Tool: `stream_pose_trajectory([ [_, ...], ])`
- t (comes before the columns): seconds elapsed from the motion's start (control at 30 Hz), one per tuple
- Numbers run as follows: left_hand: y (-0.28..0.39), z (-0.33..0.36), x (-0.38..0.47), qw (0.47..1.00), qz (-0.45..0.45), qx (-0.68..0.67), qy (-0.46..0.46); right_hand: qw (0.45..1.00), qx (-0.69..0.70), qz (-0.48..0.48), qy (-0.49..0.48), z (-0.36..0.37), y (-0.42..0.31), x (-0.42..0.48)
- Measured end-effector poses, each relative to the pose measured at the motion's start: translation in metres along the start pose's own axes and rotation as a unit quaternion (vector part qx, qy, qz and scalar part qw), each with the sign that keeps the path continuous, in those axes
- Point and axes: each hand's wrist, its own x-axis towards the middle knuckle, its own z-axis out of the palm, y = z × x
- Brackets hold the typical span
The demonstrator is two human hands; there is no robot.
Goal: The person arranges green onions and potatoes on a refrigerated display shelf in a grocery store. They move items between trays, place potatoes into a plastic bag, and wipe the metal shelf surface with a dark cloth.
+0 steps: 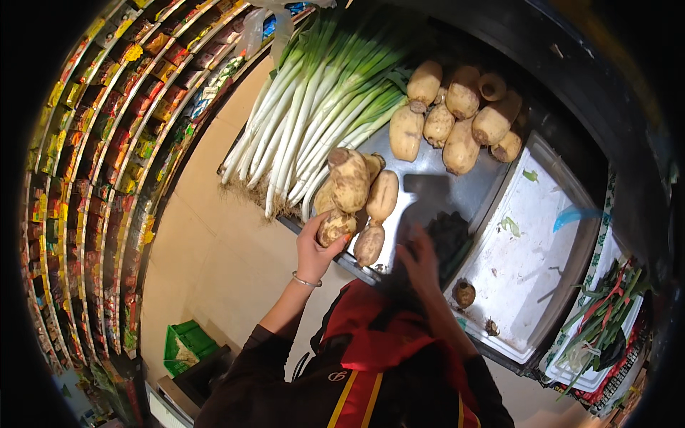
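My left hand (316,249) is closed around the lower end of a lotus root (349,184), with the thumb on its right side. Further lotus root sections show partly behind it. Just right of these lies a two-section lotus root (382,197) on the metal tray (382,144). My right hand (420,259) is blurred, fingers apart over the dark, shadowed front of the tray, and nothing shows in it. A pile of lotus roots (461,147) lies at the tray's back right. To the left is a heap of leeks (299,134), white stems and roots towards me.
A white tray (527,214) to the right holds a small root piece (464,294) and leaf scraps. Beyond it lie tied green vegetables (610,315). Packaged goods fill shelves (115,160) at left. A green crate (192,345) stands on the floor (208,257).
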Motion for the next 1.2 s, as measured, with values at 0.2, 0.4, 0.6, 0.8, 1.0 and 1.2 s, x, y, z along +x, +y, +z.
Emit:
stream_pose_trajectory([
  [0.2,0.031,0.008,0.016,0.994,0.072,0.087,0.008,0.907,-0.346,-0.017,0.239,-0.115,0.042,-0.070],
  [0.4,0.030,0.019,0.026,0.932,-0.157,-0.298,-0.136,0.930,-0.296,0.037,0.215,-0.121,0.061,-0.085],
  [0.6,0.077,-0.005,0.074,0.861,-0.115,-0.422,-0.259,0.939,-0.077,0.072,0.326,-0.133,0.086,-0.092],
  [0.8,0.151,-0.043,0.158,0.890,0.059,-0.414,-0.181,0.938,0.136,0.124,0.293,-0.133,0.068,-0.093],
  [1.0,0.232,-0.051,0.256,0.883,0.086,-0.440,-0.140,0.932,0.145,0.042,0.329,-0.133,0.041,-0.080],
  [1.2,0.269,-0.030,0.302,0.916,0.091,-0.358,-0.160,0.943,0.160,-0.017,0.293,-0.127,0.013,-0.062],
])
